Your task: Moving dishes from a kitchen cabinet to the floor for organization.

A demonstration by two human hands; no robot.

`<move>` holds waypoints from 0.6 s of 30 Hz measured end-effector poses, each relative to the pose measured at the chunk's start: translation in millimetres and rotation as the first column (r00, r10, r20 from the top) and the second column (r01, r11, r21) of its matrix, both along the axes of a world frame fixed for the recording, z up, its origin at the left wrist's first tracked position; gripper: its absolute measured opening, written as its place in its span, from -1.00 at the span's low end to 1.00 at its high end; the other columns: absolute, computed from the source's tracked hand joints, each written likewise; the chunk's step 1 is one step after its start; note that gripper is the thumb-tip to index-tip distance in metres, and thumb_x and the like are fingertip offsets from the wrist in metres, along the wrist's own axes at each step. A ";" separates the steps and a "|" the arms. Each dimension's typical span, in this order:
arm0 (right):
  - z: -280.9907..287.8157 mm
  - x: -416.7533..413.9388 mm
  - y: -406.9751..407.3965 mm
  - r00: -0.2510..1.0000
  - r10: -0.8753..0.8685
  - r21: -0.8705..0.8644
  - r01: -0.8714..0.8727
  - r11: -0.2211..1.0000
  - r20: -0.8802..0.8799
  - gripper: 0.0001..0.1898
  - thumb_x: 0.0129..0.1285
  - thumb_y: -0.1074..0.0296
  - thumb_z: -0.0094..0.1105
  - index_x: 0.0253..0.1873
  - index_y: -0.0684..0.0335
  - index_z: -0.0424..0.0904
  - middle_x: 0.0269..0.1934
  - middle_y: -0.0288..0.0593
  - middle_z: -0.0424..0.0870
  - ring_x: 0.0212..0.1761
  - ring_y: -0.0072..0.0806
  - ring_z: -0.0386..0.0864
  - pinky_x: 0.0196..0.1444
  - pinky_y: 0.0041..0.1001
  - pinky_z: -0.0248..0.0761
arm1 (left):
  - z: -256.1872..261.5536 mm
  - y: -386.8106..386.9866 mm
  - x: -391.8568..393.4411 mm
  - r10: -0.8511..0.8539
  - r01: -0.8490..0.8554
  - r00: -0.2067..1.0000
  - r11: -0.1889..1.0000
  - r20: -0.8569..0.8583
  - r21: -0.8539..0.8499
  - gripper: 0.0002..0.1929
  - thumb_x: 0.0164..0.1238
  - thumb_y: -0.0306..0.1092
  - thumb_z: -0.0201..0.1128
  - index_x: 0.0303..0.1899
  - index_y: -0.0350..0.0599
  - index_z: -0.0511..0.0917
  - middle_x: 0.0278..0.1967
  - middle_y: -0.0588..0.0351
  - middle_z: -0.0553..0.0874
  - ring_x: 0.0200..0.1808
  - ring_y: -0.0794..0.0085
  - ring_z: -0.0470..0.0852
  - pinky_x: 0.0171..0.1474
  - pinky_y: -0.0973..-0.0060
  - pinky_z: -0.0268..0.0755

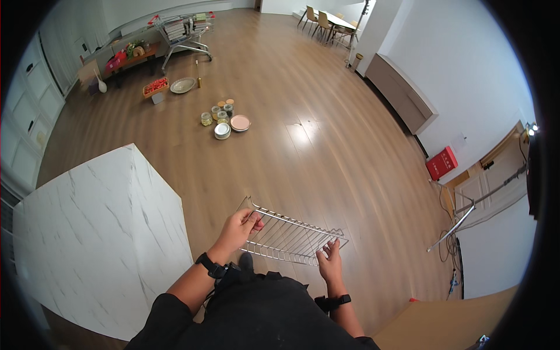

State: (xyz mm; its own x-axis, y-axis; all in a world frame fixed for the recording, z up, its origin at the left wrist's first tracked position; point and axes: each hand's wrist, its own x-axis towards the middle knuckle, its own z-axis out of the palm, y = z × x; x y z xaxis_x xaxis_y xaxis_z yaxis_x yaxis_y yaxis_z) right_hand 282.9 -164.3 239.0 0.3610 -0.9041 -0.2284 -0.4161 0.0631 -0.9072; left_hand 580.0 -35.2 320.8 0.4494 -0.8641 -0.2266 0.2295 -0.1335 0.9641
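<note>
A silver metal wire rack (286, 234) is held up in front of my body, above the wooden floor. My left hand (238, 229) grips its left end, with the thumb over the upper rail and the fingers curled in. At the right end, my right hand (330, 260) holds the rack near its corner between thumb and fingers. The rack slopes down toward the right in the picture, and its parallel bars show between my hands. Each of my wrists wears a black band.
A white marble-patterned tabletop (87, 232) stands close on my left. Ahead on the floor are glass jars (222, 117), stacked white bowls (222, 130) and pink plates (240, 123). Farther off is a shopping cart (181, 33). A metal stand (453, 227) with cables is at right.
</note>
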 end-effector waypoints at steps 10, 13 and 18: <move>11.4 136.4 -72.2 0.867 0.449 0.107 -0.436 0.894 -0.215 -0.36 0.29 0.30 0.29 0.39 0.46 0.30 0.14 0.20 0.62 0.17 -0.18 0.66 0.13 -0.31 0.54 | -14.8 22.1 121.3 0.327 -0.324 0.945 0.942 0.020 -0.087 -0.78 0.65 -0.32 0.02 -0.09 -0.29 0.55 -0.27 0.11 0.72 -0.24 0.53 0.70 -0.10 0.56 0.58; 6.4 172.5 -86.6 0.904 0.317 -0.070 -0.350 0.934 -0.288 -0.43 0.25 0.35 0.30 0.32 0.42 0.38 -0.04 0.08 0.68 -0.04 -0.25 0.71 0.02 -0.35 0.56 | -15.8 35.4 152.6 0.403 -0.402 0.915 0.915 0.016 -0.025 -0.69 0.70 -0.21 -0.11 -0.13 -0.22 0.52 -0.27 0.09 0.73 -0.23 0.49 0.72 -0.13 0.53 0.58; -3.0 246.3 -130.9 0.935 0.354 -0.019 -0.353 0.935 0.015 -0.47 0.33 0.35 0.32 0.35 0.32 0.41 -0.04 -0.13 0.69 0.08 -0.39 0.64 0.07 -0.38 0.55 | -6.4 28.1 198.1 0.460 -0.459 0.886 0.888 0.055 -0.019 -0.64 0.71 -0.17 -0.17 -0.16 -0.22 0.51 -0.32 0.05 0.73 -0.28 0.37 0.76 -0.14 0.48 0.60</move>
State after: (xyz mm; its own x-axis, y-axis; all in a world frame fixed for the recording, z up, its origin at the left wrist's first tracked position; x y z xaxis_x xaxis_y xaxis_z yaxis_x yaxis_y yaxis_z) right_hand 529.2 -295.2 236.0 0.6619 -0.7208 -0.2058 -0.3928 -0.0996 -0.9142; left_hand 778.1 -7.1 314.4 0.8084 -0.5590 -0.1846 0.2088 -0.0210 0.9777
